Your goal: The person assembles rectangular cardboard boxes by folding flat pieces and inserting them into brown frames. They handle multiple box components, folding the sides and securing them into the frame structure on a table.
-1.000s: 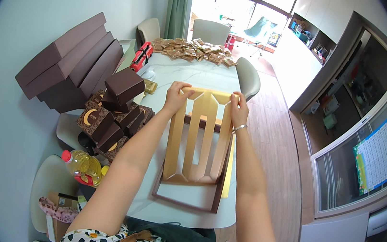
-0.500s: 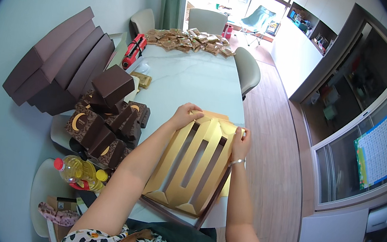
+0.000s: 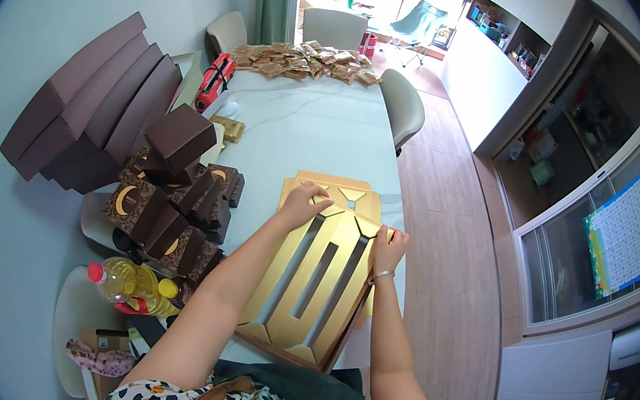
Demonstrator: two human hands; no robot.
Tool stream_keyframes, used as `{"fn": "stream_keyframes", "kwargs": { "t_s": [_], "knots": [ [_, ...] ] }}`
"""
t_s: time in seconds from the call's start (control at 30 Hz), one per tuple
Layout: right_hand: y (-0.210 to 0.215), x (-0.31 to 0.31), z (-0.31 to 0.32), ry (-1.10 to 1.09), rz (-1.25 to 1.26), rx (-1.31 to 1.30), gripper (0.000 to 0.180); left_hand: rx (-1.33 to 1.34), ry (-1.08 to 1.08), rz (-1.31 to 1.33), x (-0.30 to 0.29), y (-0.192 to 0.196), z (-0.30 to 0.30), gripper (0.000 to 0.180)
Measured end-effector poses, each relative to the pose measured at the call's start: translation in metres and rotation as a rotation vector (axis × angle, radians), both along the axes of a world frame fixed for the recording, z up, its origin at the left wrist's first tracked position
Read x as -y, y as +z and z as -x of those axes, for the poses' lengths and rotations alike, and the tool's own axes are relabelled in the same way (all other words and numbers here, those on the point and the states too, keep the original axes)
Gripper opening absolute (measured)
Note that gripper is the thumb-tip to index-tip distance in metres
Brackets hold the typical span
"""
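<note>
A gold cardboard insert (image 3: 317, 268) with long slots and creased corners lies over a shallow dark brown box (image 3: 347, 325) at the near end of the table. My left hand (image 3: 305, 205) holds its far left part, with fingers curled over the creased edge. At the far right corner, my right hand (image 3: 389, 248) pinches the insert's edge between thumb and fingers. Beyond my hands, more gold cardboard (image 3: 352, 196) lies flat on the table; I cannot tell whether it joins the insert.
Dark brown small boxes (image 3: 167, 205) are piled on the left, with large brown boxes (image 3: 92, 104) leaning behind. Oil bottles (image 3: 126, 282) stand nearby. Many small packets (image 3: 305, 62) cover the table's (image 3: 304, 130) far end. A red case (image 3: 215, 81) lies at the left edge.
The insert's far end has gone from raised and folded to flatter, and gold cardboard now shows beyond it. My right hand has come slightly nearer me; both hands remain on the insert.
</note>
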State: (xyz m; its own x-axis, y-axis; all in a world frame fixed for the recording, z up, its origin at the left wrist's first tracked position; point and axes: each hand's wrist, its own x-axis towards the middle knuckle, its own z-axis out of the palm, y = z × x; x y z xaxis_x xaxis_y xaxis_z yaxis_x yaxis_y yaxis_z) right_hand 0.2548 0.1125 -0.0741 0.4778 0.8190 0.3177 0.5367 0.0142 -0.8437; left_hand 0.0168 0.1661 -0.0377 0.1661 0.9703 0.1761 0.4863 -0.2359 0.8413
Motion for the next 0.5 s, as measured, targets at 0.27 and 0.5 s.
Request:
{"fn": "stream_keyframes", "kwargs": {
  "t_s": [0.27,0.5],
  "knots": [
    [0.001,0.001,0.006,-0.039,0.169,0.327,0.038,-0.221,0.071,-0.171,0.010,-0.017,0.007,0.027],
    [-0.003,-0.001,0.004,-0.071,0.191,0.365,0.036,-0.220,0.104,-0.342,0.010,-0.023,0.002,0.022]
  ]
}}
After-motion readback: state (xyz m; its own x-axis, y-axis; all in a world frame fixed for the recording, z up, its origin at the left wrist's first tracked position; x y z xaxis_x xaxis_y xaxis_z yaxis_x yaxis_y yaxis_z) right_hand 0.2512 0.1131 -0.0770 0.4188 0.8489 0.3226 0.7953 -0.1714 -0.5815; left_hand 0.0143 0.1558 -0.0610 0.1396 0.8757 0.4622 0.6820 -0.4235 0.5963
